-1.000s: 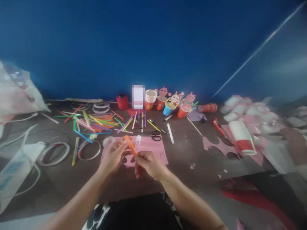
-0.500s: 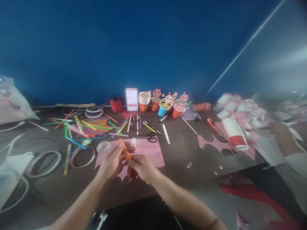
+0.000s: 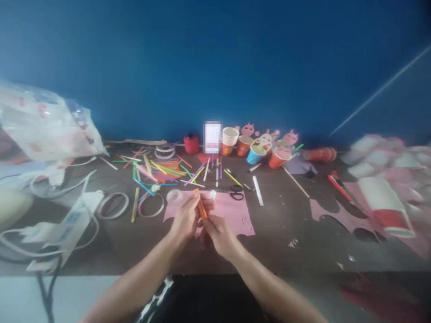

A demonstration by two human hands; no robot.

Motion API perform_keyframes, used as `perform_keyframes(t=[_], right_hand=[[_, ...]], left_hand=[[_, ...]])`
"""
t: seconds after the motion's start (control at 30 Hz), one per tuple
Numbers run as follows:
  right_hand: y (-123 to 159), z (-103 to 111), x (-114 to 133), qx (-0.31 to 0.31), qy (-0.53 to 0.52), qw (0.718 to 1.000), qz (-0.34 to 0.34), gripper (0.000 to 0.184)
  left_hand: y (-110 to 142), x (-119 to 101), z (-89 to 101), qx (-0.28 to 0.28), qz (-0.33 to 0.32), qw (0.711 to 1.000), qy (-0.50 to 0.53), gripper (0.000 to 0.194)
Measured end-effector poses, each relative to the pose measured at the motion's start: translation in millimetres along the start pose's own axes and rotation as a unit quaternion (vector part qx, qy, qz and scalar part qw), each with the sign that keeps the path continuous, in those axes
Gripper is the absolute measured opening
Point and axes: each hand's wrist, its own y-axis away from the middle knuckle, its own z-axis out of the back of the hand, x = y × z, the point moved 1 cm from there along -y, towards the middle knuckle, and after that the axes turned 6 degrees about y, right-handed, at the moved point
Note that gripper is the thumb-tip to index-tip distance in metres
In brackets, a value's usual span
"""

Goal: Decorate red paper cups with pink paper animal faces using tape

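Observation:
Both hands hold a folded orange strip [image 3: 201,206], perhaps paper, at a slant. My left hand [image 3: 183,220] is closed on its upper end, thumb on top. My right hand [image 3: 222,237] pinches the lower end between thumb and fingers. Under them lies a sheet of pink paper [image 3: 235,217] with cut edges. A clear tape roll [image 3: 174,196] rests at the sheet's left corner, and a small white object [image 3: 213,194] is just beyond my fingers. Black-handled scissors [image 3: 237,194] lie at the sheet's far right corner.
Coloured strips [image 3: 161,170] are scattered at the left, near a white power strip [image 3: 76,222] with cables. Along the back stand stacked paper cups [image 3: 230,142] and cups with pink paper figures [image 3: 280,158]. A red utility knife [image 3: 339,185] and cut pink scraps [image 3: 343,213] lie right.
The view has swung left, so everything sits further right in the picture and more of the power strip shows. Both hands still hold the orange strip in much the same pose.

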Motion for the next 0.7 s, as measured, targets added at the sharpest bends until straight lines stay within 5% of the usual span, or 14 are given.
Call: perform_keyframes(t=[0.7], right_hand=[[6.4, -5.5, -3.0, 0.010, 0.015, 1.000, 0.011, 0.033]], left_hand=[[-8.5, -7.6, 6.7, 0.015, -0.032, 0.998, 0.043, 0.018]])
